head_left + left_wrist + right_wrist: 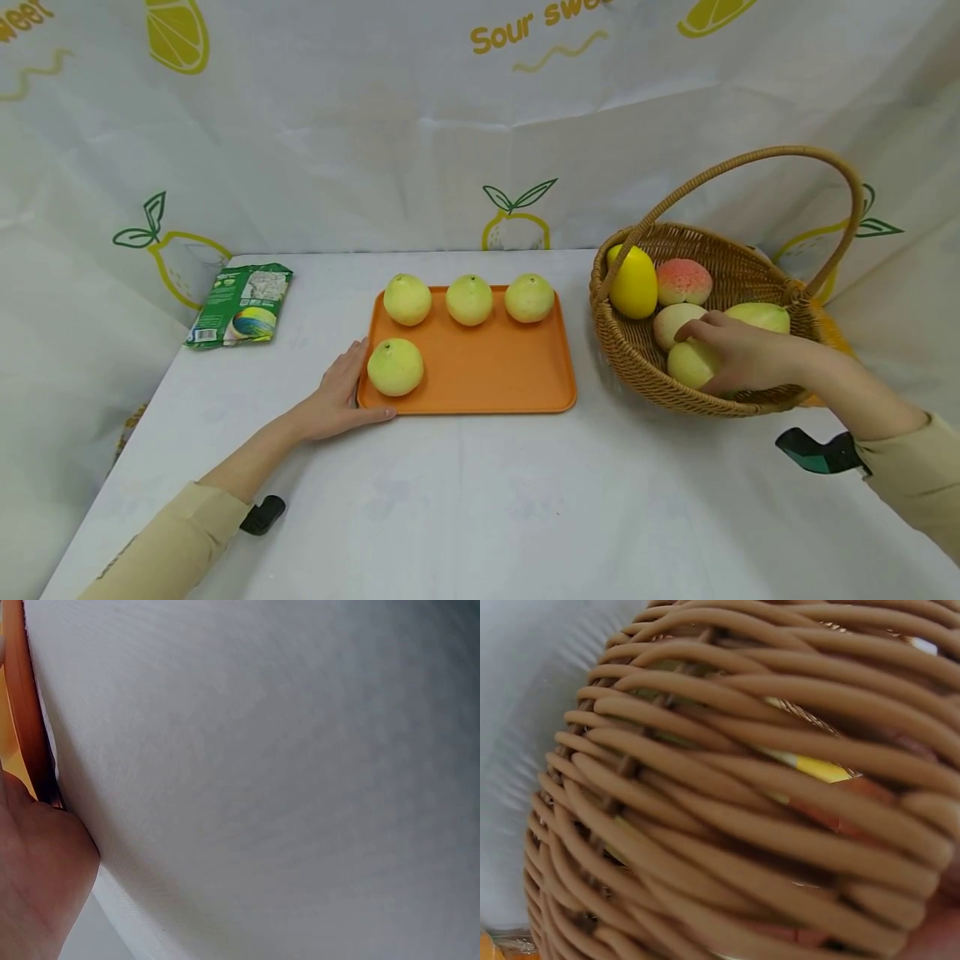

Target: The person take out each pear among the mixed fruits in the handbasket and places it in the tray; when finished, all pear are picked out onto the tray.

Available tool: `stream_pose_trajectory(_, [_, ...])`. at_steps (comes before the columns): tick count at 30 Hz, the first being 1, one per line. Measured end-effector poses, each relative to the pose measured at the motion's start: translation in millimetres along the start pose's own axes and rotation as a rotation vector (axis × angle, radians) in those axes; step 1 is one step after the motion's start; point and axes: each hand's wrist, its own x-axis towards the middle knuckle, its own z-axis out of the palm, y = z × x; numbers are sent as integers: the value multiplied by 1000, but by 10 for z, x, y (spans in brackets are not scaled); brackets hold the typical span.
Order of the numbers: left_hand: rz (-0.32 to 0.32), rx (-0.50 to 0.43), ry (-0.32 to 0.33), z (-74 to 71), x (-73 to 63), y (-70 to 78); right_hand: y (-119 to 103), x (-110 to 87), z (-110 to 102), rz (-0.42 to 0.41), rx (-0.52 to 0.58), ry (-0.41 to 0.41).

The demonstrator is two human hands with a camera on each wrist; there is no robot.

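Note:
My left hand (339, 402) rests at the near left corner of an orange tray (495, 367), fingers along its left side and thumb along the front edge. The left wrist view shows part of that hand (45, 862) against the tray rim (26, 712). On the tray sit three pale green round fruits (469, 300) in a back row and one pale green fruit (395, 367) at front left. Inside a wicker basket (637, 371), my right hand (757, 354) grips another pale green round fruit (688, 364). Basket weave (727, 787) hides most of this in the right wrist view.
Also in the basket are a yellow fruit (633, 283), a peach (684, 282), a pale round fruit (672, 321) and a green pear-shaped fruit (759, 317). The basket's tall handle (795, 152) arches above. A green packet (242, 306) lies at the table's back left.

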Motion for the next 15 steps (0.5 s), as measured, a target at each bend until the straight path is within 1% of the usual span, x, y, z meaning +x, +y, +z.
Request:
stream_pose_trajectory(7, [5,2,2,3,6,-5,-15,40,-15,-1,-32,-33])
stream_pose_trajectory(11, [7,-1,4,0,5,-6,-22,58,-34,-4,-22,-40])
stream_pose_trajectory(15, [7,-2,3,-1,2,-2,-38,53,-77,8,7,-66])
